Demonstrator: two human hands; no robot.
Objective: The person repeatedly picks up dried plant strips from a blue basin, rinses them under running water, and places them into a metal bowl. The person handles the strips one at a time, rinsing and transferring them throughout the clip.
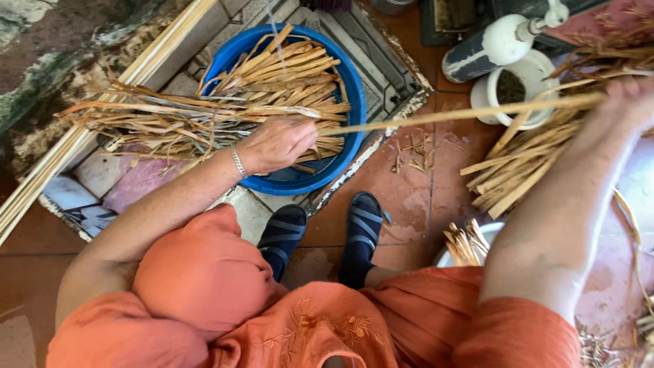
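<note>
- I see the floor (409,197) first: reddish-brown tiles, worn and stained, with bits of dry fibre scattered on it; its far edges run out of frame.
- My own orange clothing fills the bottom of the view and hides whatever I sit on; two dark sandals (327,235) show between the knees.
- A blue basin (354,116) stands on the floor ahead of me, on a patterned mat. Dry strips (272,82) are piled across it, so I cannot make out its bottom.
- More of these strips spill out to the left of the basin in a loose, ragged heap over pale tiles.
- A second bundle (518,170) of flat tan strips fans out on the right, partly behind my right forearm.
- One long thin cane (470,114) stretches from the basin's rim across to the right.
- My left hand (276,143), with a silver bracelet at the wrist, rests on the strips in the basin, fingers curled down into them; what exactly they pinch is buried.
- My right hand (630,102) is blurred and cut by the frame edge; it sits at the far end of the cane, and I cannot tell how its fingers stand.
- A white pot (531,75) with dark contents and a bottle lying beside it are at the top, partly cropped.
</note>
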